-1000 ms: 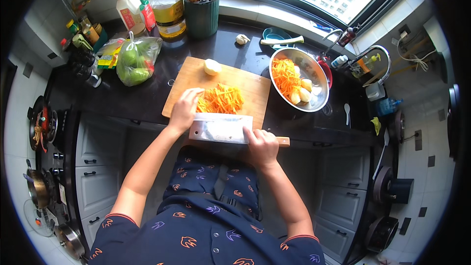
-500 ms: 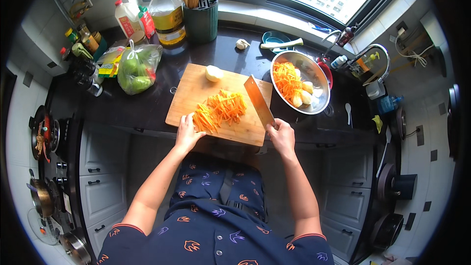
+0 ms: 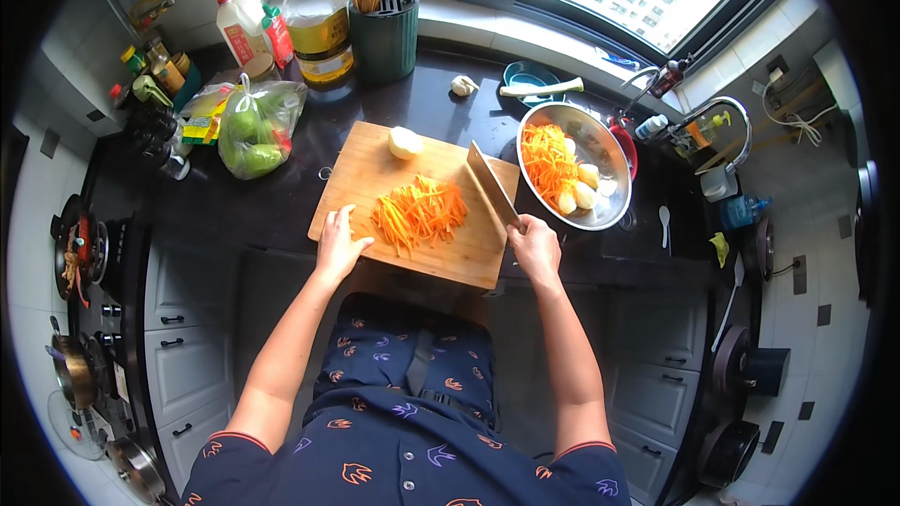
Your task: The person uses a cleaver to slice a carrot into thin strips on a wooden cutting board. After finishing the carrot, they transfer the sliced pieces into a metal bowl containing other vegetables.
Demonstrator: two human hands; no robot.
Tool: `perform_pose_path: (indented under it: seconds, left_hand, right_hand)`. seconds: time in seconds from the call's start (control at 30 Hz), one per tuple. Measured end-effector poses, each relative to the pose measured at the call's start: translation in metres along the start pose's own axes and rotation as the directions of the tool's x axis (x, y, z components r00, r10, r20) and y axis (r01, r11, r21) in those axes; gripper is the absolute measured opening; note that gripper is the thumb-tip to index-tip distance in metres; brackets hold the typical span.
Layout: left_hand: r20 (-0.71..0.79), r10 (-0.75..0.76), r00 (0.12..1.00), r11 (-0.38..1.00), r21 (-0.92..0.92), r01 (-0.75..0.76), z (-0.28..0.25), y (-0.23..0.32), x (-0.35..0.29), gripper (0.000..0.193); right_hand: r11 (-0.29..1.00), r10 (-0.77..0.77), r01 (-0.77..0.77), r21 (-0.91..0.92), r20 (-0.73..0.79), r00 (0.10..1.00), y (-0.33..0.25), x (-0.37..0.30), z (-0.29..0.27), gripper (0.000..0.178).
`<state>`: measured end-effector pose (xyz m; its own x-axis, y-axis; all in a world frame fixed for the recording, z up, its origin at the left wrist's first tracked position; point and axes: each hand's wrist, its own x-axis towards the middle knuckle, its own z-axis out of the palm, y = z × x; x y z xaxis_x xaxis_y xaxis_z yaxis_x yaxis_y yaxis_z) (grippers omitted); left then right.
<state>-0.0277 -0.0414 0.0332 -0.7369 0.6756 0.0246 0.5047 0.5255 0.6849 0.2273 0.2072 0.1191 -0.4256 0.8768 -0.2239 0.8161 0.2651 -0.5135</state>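
Note:
My right hand [image 3: 536, 248] grips the handle of a cleaver [image 3: 491, 182], its broad blade slanting over the right part of the wooden cutting board [image 3: 352, 169]. Near the board's left front edge, my left hand [image 3: 339, 242] is empty with its fingers apart, a small gap from the heap of shredded carrot [image 3: 420, 213]. A peeled, pale round vegetable [image 3: 405, 142] rests at the board's far side. Right of the board, a metal bowl [image 3: 614, 155] holds more carrot shreds [image 3: 548, 164] and several pale peeled pieces [image 3: 586, 189].
Left of the board lies a plastic bag of green produce [image 3: 255, 136]. Behind stand an oil jug [image 3: 319, 28] and a dark green chopstick holder [image 3: 384, 42]. A garlic bulb [image 3: 463, 85] and teal dish [image 3: 531, 75] lie farther back. A faucet [image 3: 741, 126] rises at right.
My left hand has drawn back leftward from the carrot heap, its fingers now off the shreds. The cleaver stays in my right hand, its blade turned more edge-on.

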Motion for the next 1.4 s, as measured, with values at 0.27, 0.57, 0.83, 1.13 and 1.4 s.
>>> perform_pose_path:
  seconds: [0.27, 0.57, 0.83, 1.13, 1.4]
  left_hand:
    - [0.023, 0.126, 0.992, 0.991, -0.055, -0.124, 0.018, 0.029, 0.008, 0.031]
    - [-0.043, 0.221, 0.974, 0.973, -0.060, -0.223, -0.007, 0.020, 0.018, 0.022]
    - [0.024, 0.102, 0.995, 0.942, -0.323, -0.089, -0.006, 0.027, 0.011, 0.019]
    - [-0.013, -0.099, 0.995, 0.995, 0.023, 0.099, -0.014, -0.001, -0.018, 0.059]
    - [0.069, -0.069, 0.995, 0.992, -0.103, 0.076, 0.043, 0.006, 0.006, 0.079]
  right_hand:
    - [0.999, -0.046, 0.046, 0.000, 0.018, 0.999, -0.018, -0.013, 0.013, 0.024]
    - [0.878, -0.065, -0.004, 0.479, 0.128, 0.990, 0.011, -0.009, 0.017, 0.023]
    - [0.759, 0.010, -0.121, 0.640, 0.175, 0.985, 0.030, -0.023, 0.011, 0.015]
    - [0.628, 0.016, -0.225, 0.745, 0.277, 0.961, 0.062, -0.009, 0.016, 0.016]
    - [0.544, 0.021, -0.385, 0.745, 0.447, 0.894, 0.084, 0.016, 0.034, 0.017]
